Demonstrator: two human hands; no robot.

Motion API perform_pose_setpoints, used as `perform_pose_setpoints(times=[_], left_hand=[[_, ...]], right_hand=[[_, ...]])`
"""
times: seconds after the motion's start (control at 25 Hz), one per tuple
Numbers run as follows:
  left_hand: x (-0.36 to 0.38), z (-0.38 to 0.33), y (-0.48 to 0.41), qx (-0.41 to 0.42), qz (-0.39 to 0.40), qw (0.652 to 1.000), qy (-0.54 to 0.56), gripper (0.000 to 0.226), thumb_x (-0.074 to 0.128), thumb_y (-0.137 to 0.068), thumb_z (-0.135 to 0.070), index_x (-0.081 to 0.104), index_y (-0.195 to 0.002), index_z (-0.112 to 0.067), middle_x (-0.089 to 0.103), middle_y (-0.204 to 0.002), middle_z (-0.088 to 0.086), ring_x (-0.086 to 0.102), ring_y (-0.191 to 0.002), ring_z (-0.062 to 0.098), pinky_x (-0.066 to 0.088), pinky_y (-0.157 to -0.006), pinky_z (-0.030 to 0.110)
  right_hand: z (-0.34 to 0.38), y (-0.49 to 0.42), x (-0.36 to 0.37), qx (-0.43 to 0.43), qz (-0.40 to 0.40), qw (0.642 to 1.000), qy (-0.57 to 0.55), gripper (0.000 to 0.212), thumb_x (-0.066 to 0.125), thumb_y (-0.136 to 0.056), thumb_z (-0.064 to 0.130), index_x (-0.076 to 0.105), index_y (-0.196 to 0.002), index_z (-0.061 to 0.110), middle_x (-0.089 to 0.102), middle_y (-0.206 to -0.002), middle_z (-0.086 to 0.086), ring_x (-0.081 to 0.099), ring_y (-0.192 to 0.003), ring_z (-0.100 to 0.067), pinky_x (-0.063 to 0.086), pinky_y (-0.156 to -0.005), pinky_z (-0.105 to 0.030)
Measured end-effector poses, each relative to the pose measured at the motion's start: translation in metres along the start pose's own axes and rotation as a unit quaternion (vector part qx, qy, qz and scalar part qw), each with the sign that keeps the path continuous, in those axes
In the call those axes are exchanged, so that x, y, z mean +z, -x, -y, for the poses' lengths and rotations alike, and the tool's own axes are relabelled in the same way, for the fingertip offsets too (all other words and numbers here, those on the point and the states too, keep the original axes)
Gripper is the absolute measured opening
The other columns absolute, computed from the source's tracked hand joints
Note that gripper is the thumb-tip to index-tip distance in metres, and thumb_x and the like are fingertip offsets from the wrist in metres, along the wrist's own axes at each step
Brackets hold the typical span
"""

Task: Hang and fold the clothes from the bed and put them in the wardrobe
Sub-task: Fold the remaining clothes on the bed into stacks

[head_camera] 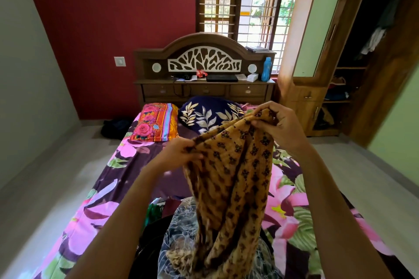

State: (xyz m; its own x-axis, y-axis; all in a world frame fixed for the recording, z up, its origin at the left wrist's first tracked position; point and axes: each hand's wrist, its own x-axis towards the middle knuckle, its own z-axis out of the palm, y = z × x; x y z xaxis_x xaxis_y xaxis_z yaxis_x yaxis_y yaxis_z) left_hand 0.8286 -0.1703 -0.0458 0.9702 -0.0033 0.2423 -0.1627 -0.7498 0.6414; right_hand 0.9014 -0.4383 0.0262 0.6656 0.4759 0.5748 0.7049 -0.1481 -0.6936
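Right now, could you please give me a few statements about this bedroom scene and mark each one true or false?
Both the left hand and the right hand grip the mustard patterned garment. True.
The blue bottle stands on the floor. False: it stands on the headboard shelf.
The wardrobe is open, with clothes inside. True.
Only one pillow lies on the bed. False: an orange floral pillow and a navy leaf pillow lie side by side.
The garment lies flat on the bed. False: it hangs from the hands above the bed.
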Motion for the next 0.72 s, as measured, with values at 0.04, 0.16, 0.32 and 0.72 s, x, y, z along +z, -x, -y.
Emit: perform_pose_setpoints(times=[0.04, 0.16, 0.32, 0.72], left_hand=[[-0.006, -0.001, -0.001, 0.003, -0.051, 0.999, 0.017, 0.007, 0.069, -0.081, -0.004, 0.070, -0.087, -0.001, 0.064, -0.071, 0.001, 0.056, -0.063, 0.000, 0.046, -0.060, 0.029], [-0.038, -0.030, -0.011, 0.042, -0.142, 0.989, 0.025, 0.018, 0.057, -0.086, 0.004, 0.067, -0.099, -0.003, 0.068, -0.091, 0.016, 0.064, -0.079, 0.024, 0.052, -0.071, 0.034], [-0.072, -0.091, -0.025, 0.067, -0.166, 0.963, 0.202, 0.022, 0.046, -0.093, 0.000, 0.061, -0.091, -0.016, 0.062, -0.092, 0.005, 0.060, -0.084, 0.015, 0.052, -0.078, 0.025], [-0.044, -0.096, -0.025, 0.040, -0.169, 0.908, 0.381, 0.024, 0.040, -0.098, -0.008, 0.062, -0.095, -0.016, 0.063, -0.088, 0.001, 0.061, -0.082, 0.011, 0.053, -0.076, 0.025]], right_hand=[[-0.004, 0.002, -0.003, 0.013, 0.041, 0.998, 0.037, 0.028, 0.069, -0.079, 0.000, 0.061, -0.087, 0.026, 0.063, -0.090, 0.005, 0.063, -0.087, -0.010, 0.054, -0.079, -0.019], [-0.008, 0.001, -0.012, 0.009, 0.043, 0.995, 0.090, 0.026, 0.065, -0.081, -0.006, 0.060, -0.093, 0.017, 0.061, -0.095, 0.000, 0.062, -0.090, -0.011, 0.055, -0.081, -0.023], [0.014, -0.017, -0.021, 0.012, -0.196, 0.975, -0.107, 0.036, 0.063, -0.086, 0.000, 0.053, -0.115, 0.018, 0.064, -0.100, -0.002, 0.065, -0.093, -0.011, 0.056, -0.081, -0.024], [0.006, -0.008, -0.016, 0.029, -0.212, 0.977, -0.023, 0.019, 0.052, -0.096, 0.014, 0.046, -0.110, 0.025, 0.053, -0.098, 0.009, 0.057, -0.101, -0.019, 0.048, -0.096, -0.045]])
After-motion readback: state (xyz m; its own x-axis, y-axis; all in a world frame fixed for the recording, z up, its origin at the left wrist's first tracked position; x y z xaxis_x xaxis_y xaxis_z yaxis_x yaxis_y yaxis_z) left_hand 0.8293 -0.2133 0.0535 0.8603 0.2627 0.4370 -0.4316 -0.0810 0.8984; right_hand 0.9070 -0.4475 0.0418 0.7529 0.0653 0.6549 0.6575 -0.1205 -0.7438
